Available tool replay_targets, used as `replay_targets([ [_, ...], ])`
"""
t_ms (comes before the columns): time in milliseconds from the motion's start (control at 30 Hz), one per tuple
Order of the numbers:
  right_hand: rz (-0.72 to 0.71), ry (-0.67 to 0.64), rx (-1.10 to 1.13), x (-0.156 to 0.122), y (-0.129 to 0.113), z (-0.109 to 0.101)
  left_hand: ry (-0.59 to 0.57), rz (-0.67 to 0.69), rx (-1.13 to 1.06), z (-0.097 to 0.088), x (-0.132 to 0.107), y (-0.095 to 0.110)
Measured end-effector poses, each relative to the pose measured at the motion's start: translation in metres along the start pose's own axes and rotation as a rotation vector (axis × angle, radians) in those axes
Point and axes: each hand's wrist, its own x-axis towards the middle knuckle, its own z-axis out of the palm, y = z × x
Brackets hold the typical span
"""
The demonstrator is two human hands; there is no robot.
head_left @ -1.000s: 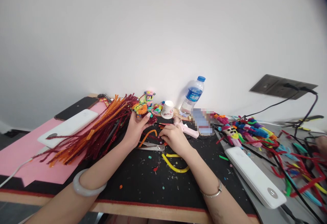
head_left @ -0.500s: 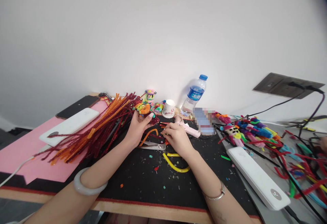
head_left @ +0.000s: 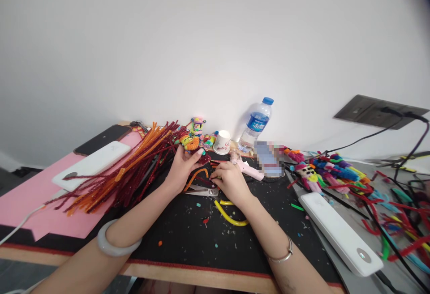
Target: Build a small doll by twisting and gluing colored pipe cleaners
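Note:
My left hand (head_left: 181, 168) is closed round a small colourful pipe-cleaner figure (head_left: 188, 142), yellow and orange on top, held just above the black mat (head_left: 188, 236). My right hand (head_left: 229, 182) rests on the mat with its fingers curled down onto small pipe-cleaner pieces; what they pinch is too small to name. Right below the hands lie scissors (head_left: 201, 191), an orange pipe-cleaner piece (head_left: 194, 177) and a bent yellow pipe cleaner (head_left: 230, 215). A bundle of dark red and orange pipe cleaners (head_left: 127, 168) fans out to the left of my left hand.
Behind the hands stand a water bottle (head_left: 254, 126), a paper cup (head_left: 221, 142), a pink glue gun (head_left: 247, 168) and finished figures (head_left: 197, 126). White power banks lie at left (head_left: 90, 165) and right (head_left: 339, 233). More figures and pipe-cleaner scraps (head_left: 336, 173) with cables cover the right side.
The view has shifted slightly; my left hand lifted the figure a little farther back, and my right hand slid a bit away along the mat. Nothing was picked up or let go.

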Motion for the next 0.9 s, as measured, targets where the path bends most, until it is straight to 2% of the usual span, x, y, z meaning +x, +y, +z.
replay_targets([
  [167, -0.008, 0.014, 0.0, 0.0, 0.0, 0.003, 0.005, -0.003, 0.011, 0.002, 0.0, 0.0],
  [267, -0.02, 0.087, 0.031, -0.002, 0.002, 0.006, 0.006, -0.002, 0.007, 0.001, 0.0, 0.0],
  [367, -0.008, 0.229, 0.076, -0.005, 0.005, 0.004, 0.004, -0.008, 0.003, 0.001, -0.001, 0.0],
  [500, 0.043, 0.501, 0.107, -0.01, 0.003, -0.004, 0.001, -0.019, 0.014, 0.001, -0.002, -0.001],
  [600, 0.012, 0.632, 0.129, -0.012, -0.002, -0.008, -0.025, -0.025, 0.039, 0.001, -0.002, -0.002],
  [733, -0.062, 0.643, 0.182, -0.012, -0.008, -0.007, -0.07, -0.04, 0.076, 0.001, -0.003, -0.003],
  [900, -0.047, 0.597, 0.214, -0.012, -0.009, -0.003, -0.1, -0.044, 0.075, 0.001, -0.004, -0.003],
])
